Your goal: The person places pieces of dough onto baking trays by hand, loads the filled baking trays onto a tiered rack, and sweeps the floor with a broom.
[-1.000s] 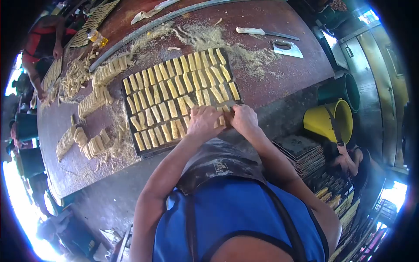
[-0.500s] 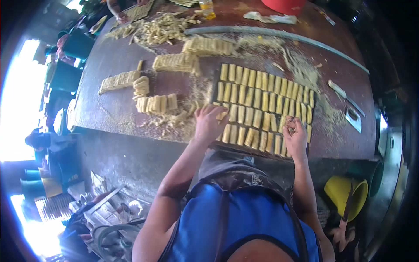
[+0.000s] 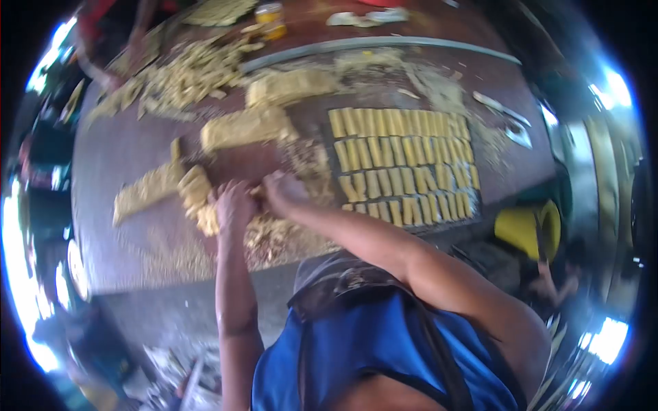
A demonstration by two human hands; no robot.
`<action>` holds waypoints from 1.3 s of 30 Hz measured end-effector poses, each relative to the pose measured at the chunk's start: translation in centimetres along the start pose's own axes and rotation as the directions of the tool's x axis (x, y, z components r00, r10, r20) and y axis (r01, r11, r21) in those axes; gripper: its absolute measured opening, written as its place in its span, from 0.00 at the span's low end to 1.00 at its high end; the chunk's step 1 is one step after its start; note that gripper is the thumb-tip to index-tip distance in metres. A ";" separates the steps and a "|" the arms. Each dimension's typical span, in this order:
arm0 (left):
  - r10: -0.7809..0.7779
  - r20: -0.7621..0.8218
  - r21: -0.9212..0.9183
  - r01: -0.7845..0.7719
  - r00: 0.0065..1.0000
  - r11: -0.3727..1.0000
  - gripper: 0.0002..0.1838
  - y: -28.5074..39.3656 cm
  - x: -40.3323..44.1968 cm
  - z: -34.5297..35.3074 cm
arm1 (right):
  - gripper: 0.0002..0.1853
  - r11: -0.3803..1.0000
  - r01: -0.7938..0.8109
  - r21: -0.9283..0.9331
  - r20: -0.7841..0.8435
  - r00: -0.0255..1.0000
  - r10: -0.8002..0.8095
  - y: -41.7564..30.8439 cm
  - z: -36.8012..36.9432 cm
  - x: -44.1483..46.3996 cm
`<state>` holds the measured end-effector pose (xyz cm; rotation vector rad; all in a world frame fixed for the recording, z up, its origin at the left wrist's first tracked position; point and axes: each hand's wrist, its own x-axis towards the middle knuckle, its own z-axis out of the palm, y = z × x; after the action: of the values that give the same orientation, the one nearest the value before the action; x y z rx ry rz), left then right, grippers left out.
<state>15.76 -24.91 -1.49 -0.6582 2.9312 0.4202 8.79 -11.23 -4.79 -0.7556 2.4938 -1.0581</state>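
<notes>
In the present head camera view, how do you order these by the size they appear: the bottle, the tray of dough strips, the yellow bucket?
1. Tray of dough strips
2. Yellow bucket
3. Bottle

"Where are your hands?"
"My left hand [image 3: 235, 202] and right hand [image 3: 284, 192] are at the dough strips [image 3: 195, 186], nine o'clock."
"And the tray [image 3: 334, 161]?"
"Two o'clock, bearing four rows of dough sticks [image 3: 386, 152]."
</notes>
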 end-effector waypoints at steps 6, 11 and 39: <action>0.132 -0.031 -0.159 -0.136 0.991 0.978 0.15 1.1 0.1 -2.6 | 0.06 0.995 -0.091 0.036 0.229 0.970 0.080 2.4 -9.0 -0.5; 0.082 -0.100 -0.785 -0.129 0.992 0.606 0.17 2.0 1.4 -1.1 | 0.04 0.909 -0.395 0.135 -0.159 0.897 0.413 13.2 -26.6 -10.9; 0.821 0.020 -0.072 -0.819 0.570 0.570 0.26 48.6 -9.4 14.3 | 0.11 0.947 -0.314 -0.063 -0.550 0.803 0.230 32.9 -34.4 -28.1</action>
<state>3.80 25.16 -1.79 0.8055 2.9790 0.5621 3.55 43.76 -3.40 -0.1105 3.0619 -1.0930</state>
